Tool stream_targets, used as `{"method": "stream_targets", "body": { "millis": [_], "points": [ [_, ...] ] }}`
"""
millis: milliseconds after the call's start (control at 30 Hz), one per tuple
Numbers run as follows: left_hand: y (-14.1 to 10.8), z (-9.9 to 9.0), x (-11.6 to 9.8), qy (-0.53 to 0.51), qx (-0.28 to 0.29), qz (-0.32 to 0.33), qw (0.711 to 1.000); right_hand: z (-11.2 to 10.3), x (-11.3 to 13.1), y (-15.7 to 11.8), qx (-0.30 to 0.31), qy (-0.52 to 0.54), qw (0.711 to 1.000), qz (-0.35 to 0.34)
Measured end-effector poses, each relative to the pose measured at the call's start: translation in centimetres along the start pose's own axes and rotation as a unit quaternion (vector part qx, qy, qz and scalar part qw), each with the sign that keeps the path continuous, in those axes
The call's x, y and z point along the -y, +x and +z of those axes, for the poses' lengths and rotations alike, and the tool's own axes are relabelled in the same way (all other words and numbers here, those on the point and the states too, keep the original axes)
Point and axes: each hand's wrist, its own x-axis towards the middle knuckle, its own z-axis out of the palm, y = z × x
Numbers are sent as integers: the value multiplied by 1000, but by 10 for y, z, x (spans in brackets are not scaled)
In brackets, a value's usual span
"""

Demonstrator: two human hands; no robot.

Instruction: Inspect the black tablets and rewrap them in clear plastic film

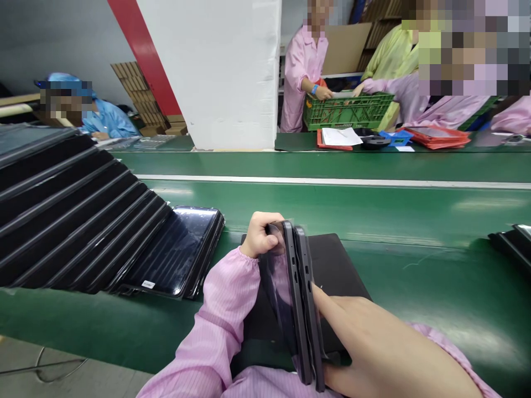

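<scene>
1. While both hands work over the bench [423, 276], the left hand [260, 235] grips a pair of tablets [286, 298] at their far top end, thumb on the left one's glossy face.
2. Right hand [360, 331] holds the pair from the right, at the end nearer the wearer; thumb and finger well parted, tips partly hidden.
3. Pair stands on edge, face to back, above a black mat [332, 265] by the middle of the bench's near edge. Cannot tell from here whether the lower edges touch the mat.
4. Left of the mat, close to the near edge: a glossy tablet [178, 254] topping a low pile, white label [148, 284] at its near end.
5. Overlapping that pile, a fanned row of dark tablets [83, 210] runs out to the left.
6. Toward the bench's right end: another dark pile [514, 246], only partly visible.
7. Past the white strip [373, 181], on the far side: white paper [341, 136] and red folders [440, 136].
8. Beyond, a co-worker in pink [305, 72] reaches into a green crate [348, 113]; a co-worker in blue [110, 119] sits far left.
</scene>
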Motion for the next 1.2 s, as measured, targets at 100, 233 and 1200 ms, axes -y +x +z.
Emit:
{"method": "stream_targets", "body": {
  "millis": [100, 233, 1200],
  "points": [
    [0, 0, 1, 1, 0, -7, 1000, 0, -1, 0, 2, 1, 1000, -1],
    [-2, 0, 3, 2, -4, -14, 1000, 1, 0, 0, -1, -1, 1000, -7],
    [-6, 0, 8, -34, 2, -28, 999, -10, 9, -1, 13, -3, 998, 59]
  ]
}}
